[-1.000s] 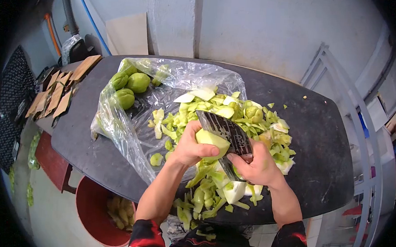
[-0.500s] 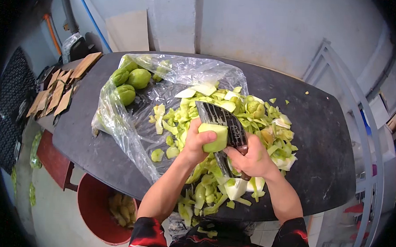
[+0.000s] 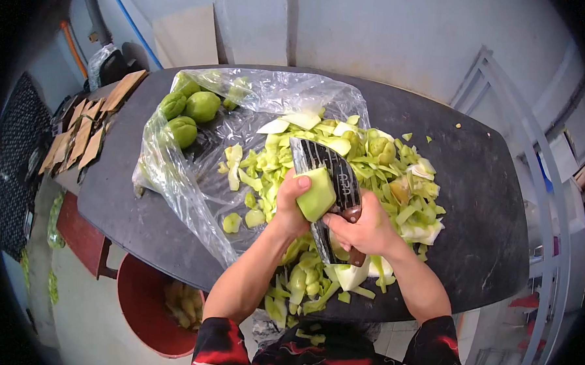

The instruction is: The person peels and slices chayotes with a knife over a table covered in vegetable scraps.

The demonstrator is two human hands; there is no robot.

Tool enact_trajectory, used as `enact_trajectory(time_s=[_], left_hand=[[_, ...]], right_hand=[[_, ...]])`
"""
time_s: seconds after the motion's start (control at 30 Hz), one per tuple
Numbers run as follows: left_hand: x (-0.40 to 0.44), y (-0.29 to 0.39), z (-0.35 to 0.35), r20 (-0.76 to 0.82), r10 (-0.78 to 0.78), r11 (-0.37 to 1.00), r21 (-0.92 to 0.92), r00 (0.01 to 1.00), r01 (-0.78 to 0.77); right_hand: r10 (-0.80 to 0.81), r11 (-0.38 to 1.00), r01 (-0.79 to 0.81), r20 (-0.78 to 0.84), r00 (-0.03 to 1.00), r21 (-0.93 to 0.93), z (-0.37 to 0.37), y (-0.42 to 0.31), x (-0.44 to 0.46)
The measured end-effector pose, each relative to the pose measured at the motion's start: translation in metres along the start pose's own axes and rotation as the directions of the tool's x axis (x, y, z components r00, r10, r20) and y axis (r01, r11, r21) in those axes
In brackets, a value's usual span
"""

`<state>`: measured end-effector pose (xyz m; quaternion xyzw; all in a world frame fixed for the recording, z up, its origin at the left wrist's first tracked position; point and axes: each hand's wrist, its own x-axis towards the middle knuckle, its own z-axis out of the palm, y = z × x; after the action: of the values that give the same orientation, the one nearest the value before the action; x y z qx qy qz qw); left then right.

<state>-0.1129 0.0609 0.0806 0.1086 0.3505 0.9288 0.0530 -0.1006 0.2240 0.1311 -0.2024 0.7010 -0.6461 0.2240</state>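
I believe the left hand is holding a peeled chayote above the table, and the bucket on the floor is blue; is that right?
Not quite: the head view shows that the bucket on the floor is red. The left hand does hold a peeled chayote above the table.

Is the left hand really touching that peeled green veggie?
Touching. The head view shows the left hand gripping the peeled green veggie, with its thumb resting right on the upper edge.

You have one pared green piece (image 3: 317, 195), two dark blades (image 3: 335, 174), one plastic bag (image 3: 190, 201), one red tub (image 3: 136, 299) and at least four whole green fruits (image 3: 203, 106); the peelings (image 3: 277, 159) are too jumbled to count.
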Motion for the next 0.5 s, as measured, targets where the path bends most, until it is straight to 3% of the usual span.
enact_trajectory(time_s=[0.1,0.17,0.23,0.37,0.5], left_hand=[[0.002,0.000,-0.001,-0.048,-0.005,0.999,0.051,0.999,0.008],[0.002,-0.004,-0.003,-0.063,-0.011,0.997,0.082,0.998,0.016],[0.002,-0.010,-0.006,-0.091,-0.002,0.989,0.144,0.996,0.015],[0.000,-0.007,-0.010,-0.062,-0.079,0.993,0.088,0.995,0.085],[0.006,-0.009,-0.014,-0.141,-0.114,0.972,0.189,0.983,0.140]], right_hand=[[0.006,1.000,-0.006,0.002,1.000,0.006,-0.004,0.003,0.005],[0.101,0.994,-0.098,0.052,0.994,-0.047,-0.012,-0.001,0.006],[0.078,0.997,-0.078,0.054,0.995,-0.001,-0.011,0.001,0.007],[0.038,0.999,-0.038,0.025,0.999,-0.009,-0.005,0.001,0.007],[-0.004,1.000,0.004,0.024,1.000,0.002,-0.004,0.007,0.011]])
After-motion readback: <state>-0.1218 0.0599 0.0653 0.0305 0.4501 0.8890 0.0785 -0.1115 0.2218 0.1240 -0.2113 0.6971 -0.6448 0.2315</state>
